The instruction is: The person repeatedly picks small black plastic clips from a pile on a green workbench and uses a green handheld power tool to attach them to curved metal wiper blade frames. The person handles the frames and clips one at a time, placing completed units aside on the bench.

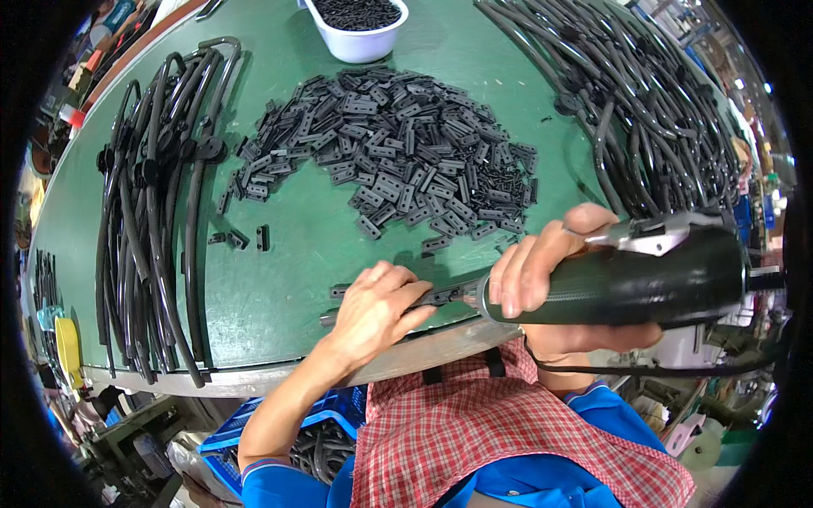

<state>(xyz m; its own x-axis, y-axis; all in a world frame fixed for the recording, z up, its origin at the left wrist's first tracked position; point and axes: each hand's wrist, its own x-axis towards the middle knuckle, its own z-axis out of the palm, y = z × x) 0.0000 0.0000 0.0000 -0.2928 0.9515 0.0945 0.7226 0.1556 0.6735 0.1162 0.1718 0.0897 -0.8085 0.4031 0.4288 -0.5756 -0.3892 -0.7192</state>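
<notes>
Near the table's front edge, my left hand [377,313] is closed on a black tube [328,319], thumb and fingers pressing it down. On the tube, just right of the fingers, sits a small black block [442,297]. My right hand [542,262] is wrapped around a dark power screwdriver [652,279] with a metal lever, held level. Its tip points left and meets the block; whether a screw is there is too small to tell. Another black block [339,290] lies behind my left hand. Farther back spreads a heap of such blocks [381,152], with small dark screws at its right side.
A white tub [360,46] of dark screws stands at the far edge. Bent black tubes lie in a left bundle [157,203] and a larger right bundle [652,110]. A few loose blocks [240,240] lie left of the heap. A blue crate [233,432] with black parts is below the table.
</notes>
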